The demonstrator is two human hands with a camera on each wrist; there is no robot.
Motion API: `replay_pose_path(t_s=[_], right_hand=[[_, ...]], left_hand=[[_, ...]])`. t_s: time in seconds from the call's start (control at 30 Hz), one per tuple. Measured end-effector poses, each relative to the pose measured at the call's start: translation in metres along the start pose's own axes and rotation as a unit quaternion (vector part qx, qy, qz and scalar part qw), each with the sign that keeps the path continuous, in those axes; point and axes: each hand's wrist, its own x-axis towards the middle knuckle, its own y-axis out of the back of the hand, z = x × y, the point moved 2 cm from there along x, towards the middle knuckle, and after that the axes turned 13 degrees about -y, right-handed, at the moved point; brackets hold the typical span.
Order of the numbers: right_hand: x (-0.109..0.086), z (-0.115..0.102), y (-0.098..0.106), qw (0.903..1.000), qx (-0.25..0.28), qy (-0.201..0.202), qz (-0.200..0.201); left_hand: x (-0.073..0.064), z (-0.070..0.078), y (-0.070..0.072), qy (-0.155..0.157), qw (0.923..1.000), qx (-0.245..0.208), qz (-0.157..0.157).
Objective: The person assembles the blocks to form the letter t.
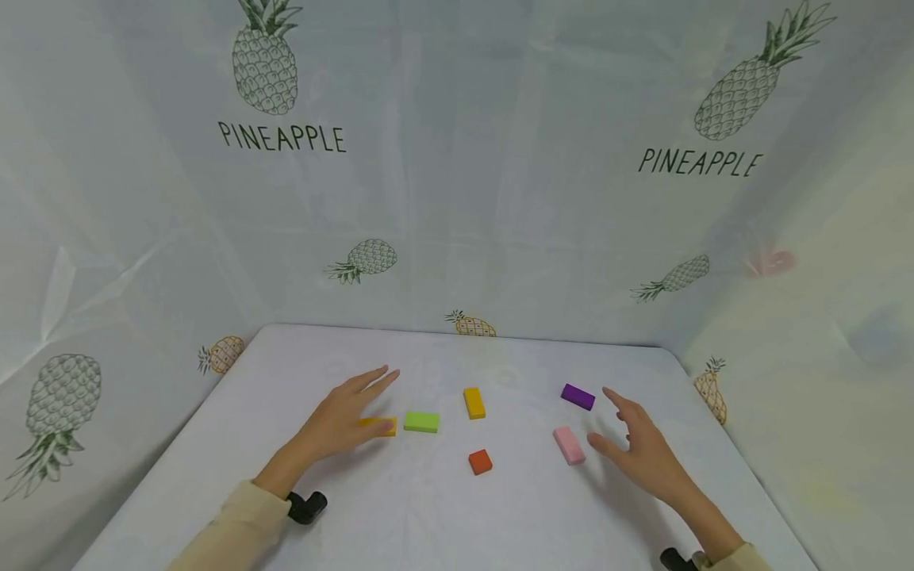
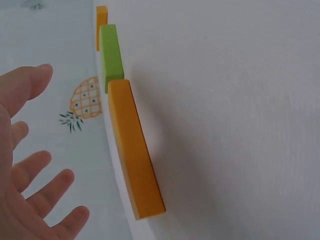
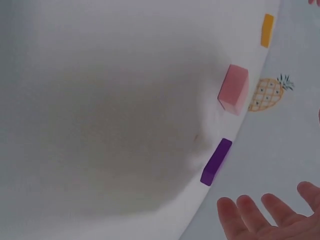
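My left hand is held above the left side of the table, fingers spread and holding nothing. In the head view it partly covers an orange block, which lies whole in the left wrist view. Just right of that block is a lime green block. Over on the right, my right hand hovers with relaxed, parted fingers and nothing in them. Nearest to it are a pink block and, farther back, a purple block. Both blocks also show in the right wrist view.
Between the hands, a yellow block lies toward the back and a small red block nearer the front. All rest on a white table. A pale curtain with pineapple prints hangs behind it and along both sides.
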Motion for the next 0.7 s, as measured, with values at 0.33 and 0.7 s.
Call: replay_pose_path(t_s=[0.33, 0.7], right_hand=[[0.0, -0.006, -0.006, 0.9996, 0.02, -0.008, -0.015], [-0.003, -0.007, -0.016, 0.9976, 0.04, -0.03, -0.049]], left_hand=[[0.016, 0.004, -0.017, 0.005, 0.9987, -0.046, -0.021], [0.034, 0.009, -0.03, 0.024, 0.9941, -0.09, -0.055]])
